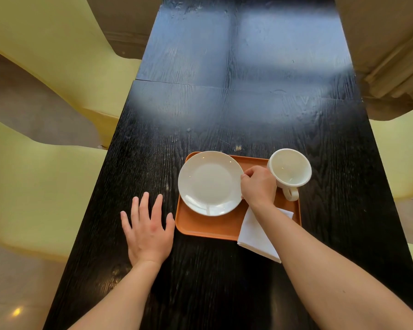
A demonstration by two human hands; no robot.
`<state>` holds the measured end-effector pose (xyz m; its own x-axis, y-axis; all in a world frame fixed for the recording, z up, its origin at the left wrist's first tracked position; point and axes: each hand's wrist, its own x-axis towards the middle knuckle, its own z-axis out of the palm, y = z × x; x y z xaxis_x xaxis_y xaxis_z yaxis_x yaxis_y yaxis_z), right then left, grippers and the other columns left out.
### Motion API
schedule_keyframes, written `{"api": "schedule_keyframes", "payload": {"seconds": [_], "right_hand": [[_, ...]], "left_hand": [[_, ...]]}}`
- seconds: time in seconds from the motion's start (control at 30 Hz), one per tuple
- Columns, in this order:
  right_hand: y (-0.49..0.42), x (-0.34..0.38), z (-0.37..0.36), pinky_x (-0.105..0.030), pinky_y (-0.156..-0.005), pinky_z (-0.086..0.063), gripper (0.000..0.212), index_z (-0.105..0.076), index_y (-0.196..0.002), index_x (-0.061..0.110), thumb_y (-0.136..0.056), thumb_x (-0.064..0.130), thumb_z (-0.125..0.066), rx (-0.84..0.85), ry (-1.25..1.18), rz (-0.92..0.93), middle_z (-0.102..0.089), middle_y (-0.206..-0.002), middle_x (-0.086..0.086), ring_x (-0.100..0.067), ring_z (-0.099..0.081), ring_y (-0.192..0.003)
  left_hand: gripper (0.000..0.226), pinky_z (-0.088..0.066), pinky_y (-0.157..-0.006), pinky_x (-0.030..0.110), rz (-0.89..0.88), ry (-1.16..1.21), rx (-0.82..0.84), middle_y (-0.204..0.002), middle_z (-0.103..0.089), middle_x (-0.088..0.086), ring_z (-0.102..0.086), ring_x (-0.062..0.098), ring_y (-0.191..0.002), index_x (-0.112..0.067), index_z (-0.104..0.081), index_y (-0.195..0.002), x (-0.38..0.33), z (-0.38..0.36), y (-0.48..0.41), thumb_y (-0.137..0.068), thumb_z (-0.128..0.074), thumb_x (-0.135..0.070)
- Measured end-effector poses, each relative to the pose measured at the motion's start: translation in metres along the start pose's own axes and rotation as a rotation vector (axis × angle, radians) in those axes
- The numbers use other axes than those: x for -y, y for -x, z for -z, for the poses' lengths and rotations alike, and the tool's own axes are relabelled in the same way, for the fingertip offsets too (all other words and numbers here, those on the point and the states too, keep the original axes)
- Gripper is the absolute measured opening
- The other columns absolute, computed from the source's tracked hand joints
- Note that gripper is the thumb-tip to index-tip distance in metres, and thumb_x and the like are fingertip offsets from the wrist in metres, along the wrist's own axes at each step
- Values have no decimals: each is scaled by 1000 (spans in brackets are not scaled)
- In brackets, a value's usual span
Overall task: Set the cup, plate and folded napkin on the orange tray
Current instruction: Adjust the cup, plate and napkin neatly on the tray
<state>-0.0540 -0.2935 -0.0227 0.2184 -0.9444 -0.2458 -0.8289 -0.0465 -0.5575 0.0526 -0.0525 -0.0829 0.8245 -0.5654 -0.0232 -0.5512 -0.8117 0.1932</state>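
Centre frame, the plate (210, 183) sits on the orange tray (200, 226), the napkin (255, 234) overhangs its lower edge, the cup (290, 167) rests at its upper-right corner, the right hand (259, 186) pinches the plate's rim, and the left hand (148, 231) lies flat and spread.

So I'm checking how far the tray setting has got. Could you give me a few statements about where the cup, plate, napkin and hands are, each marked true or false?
1. The plate lies on the orange tray, overhanging its left and far rim. True.
2. The cup lies tipped on its side on the table. False: it is upright, mouth up, at the tray's far right corner.
3. The folded napkin lies fully inside the tray. False: it hangs over the near rim onto the dark table.
4. The left hand lies flat on the table beside the tray, holding nothing. True.
5. The right hand is gripping the napkin. False: it is between plate and cup, its forearm passing above the napkin.
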Motion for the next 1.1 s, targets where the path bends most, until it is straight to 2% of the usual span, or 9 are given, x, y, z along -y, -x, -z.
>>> {"api": "schedule_keyframes", "payload": {"seconds": [0.33,0.57,0.77,1.1], "right_hand": [[1,-2,-1,-47,-79,-64,10,-71,-95,12,-97,13,-62,11,-19,-16,-72,-94,-7,-29,-73,-79],[7,-8,-1,-42,-81,-63,14,-73,-105,12,-98,20,-64,12,-46,15,-65,-90,2,-25,-71,-84],[7,-12,-3,-43,-82,-62,15,-73,-108,13,-97,18,-64,29,-18,16,-73,-97,-4,-25,-72,-84],[4,-11,-2,-45,-83,-63,13,-71,-107,13,-96,13,-63,45,-51,-5,-70,-97,-4,-27,-72,-86]], "left_hand": [[61,-16,-123,63,-4,0,-6,-159,-41,12,-26,33,-153,-23,-49,-147,1,-2,0,-93,-36,-47],[61,-16,-123,63,0,3,2,-160,-40,12,-25,33,-153,-24,-48,-148,1,-1,0,-93,-35,-47],[61,-15,-123,62,2,17,-1,-160,-40,12,-26,33,-153,-23,-49,-148,0,2,1,-93,-36,-47],[61,-13,-124,62,11,22,15,-161,-39,12,-25,33,-154,-23,-49,-148,-2,4,1,-93,-40,-45]]}}
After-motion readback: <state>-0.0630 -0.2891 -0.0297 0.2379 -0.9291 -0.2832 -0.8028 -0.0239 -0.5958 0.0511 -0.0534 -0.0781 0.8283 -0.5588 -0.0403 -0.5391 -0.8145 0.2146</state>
